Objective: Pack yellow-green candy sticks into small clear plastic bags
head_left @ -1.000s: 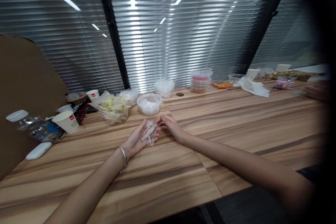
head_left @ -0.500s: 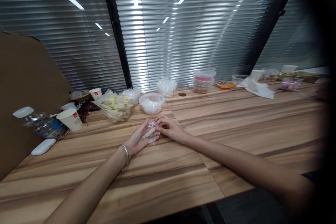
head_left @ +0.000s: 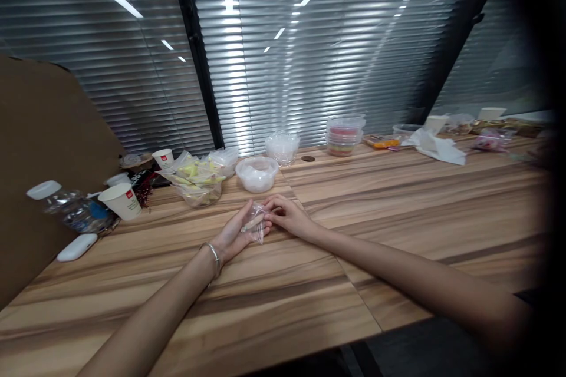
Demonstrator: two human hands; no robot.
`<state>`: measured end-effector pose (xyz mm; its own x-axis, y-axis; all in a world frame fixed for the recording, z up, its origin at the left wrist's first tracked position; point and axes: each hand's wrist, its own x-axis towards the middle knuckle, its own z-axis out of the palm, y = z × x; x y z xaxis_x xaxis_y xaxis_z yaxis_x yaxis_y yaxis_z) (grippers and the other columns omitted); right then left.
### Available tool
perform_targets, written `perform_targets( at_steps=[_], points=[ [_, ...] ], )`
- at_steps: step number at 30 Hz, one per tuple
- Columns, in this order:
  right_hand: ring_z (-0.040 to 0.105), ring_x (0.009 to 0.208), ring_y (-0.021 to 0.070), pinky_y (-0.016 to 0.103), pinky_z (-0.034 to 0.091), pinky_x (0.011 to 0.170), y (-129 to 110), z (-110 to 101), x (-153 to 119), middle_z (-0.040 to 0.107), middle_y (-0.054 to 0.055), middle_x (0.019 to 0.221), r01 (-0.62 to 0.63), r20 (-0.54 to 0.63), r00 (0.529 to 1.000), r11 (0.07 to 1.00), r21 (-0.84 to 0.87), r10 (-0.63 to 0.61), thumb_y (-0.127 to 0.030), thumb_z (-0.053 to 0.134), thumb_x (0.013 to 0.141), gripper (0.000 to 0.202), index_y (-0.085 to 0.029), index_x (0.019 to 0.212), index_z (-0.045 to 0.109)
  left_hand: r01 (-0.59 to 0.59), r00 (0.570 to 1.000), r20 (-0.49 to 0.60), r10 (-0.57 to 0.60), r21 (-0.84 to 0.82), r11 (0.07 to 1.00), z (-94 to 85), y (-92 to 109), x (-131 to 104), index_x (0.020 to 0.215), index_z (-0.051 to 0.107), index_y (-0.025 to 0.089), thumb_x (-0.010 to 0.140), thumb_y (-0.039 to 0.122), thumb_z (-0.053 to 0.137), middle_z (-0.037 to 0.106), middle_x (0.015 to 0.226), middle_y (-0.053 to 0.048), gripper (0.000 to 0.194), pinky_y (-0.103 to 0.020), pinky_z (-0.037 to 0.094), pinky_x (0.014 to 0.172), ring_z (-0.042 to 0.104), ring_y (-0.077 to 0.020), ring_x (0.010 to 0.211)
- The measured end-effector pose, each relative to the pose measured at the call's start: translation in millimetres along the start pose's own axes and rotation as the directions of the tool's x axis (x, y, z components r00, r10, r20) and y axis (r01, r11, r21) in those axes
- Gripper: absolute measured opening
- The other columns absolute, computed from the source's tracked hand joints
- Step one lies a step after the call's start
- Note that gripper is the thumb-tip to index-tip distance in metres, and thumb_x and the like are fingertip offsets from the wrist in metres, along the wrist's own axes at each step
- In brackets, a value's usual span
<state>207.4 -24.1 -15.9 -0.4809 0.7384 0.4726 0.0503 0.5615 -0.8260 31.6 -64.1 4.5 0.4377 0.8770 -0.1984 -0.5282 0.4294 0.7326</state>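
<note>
"Where's the small clear bag (head_left: 259,235)?"

"Lying on the left hand (head_left: 230,238), which curls around it, thumb by its near side. A pale piece (head_left: 252,224) shows through the plastic."

"And the right hand (head_left: 289,217)?"

"Its thumb and fingertips come together on the bag's edge, just beside the left fingers."

"What's around?"

"Just beyond both hands, a round plastic tub (head_left: 247,180); farther left of them, yellow-and-clear packets (head_left: 194,173)."

Slatted blinds (head_left: 336,70) hang between dark frames (head_left: 207,94); wood-grain table (head_left: 283,300) below.
</note>
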Motion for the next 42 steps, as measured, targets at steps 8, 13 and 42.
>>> perform_targets(
  at_steps=[8,13,42],
  points=[
    [0.059,0.072,0.0137,0.027,0.049,0.065,4.1,1.6,0.2,0.061,0.002,0.085,-0.082,-0.018,0.996,0.995,0.064,0.084,-0.038,0.066,0.072,0.027,-0.019,0.087,0.058,0.005,1.000,0.028,-0.005,0.004,1.000,-4.0,-0.9,1.3,0.101,0.059,0.010,0.086,0.041,0.051,0.064,0.098,-0.013,0.035,-0.034,0.048,0.086,0.062,-0.0181,0.083],
    [0.058,0.074,0.0142,0.029,0.049,0.068,4.3,0.0,0.3,0.062,0.003,0.085,-0.061,-0.029,0.998,0.998,0.032,0.062,-0.040,0.066,0.072,0.027,-0.018,0.086,0.060,0.005,1.000,0.017,-0.006,0.014,1.000,-4.4,-1.1,1.0,0.098,0.060,0.010,0.086,0.041,0.051,0.064,0.097,-0.012,0.035,-0.034,0.048,0.087,0.062,-0.0180,0.082],
    [0.053,0.084,0.0148,0.028,0.044,0.075,5.2,-5.9,-0.4,0.054,0.003,0.094,0.037,0.065,0.997,0.995,-0.089,-0.031,-0.032,0.055,0.084,0.014,-0.020,0.085,0.063,0.029,0.997,-0.069,-0.024,0.075,0.997,2.2,1.9,-3.5,0.100,0.059,0.008,0.084,0.042,0.052,0.064,0.096,-0.014,0.038,-0.034,0.050,0.082,0.063,-0.0201,0.078]
  ],
)
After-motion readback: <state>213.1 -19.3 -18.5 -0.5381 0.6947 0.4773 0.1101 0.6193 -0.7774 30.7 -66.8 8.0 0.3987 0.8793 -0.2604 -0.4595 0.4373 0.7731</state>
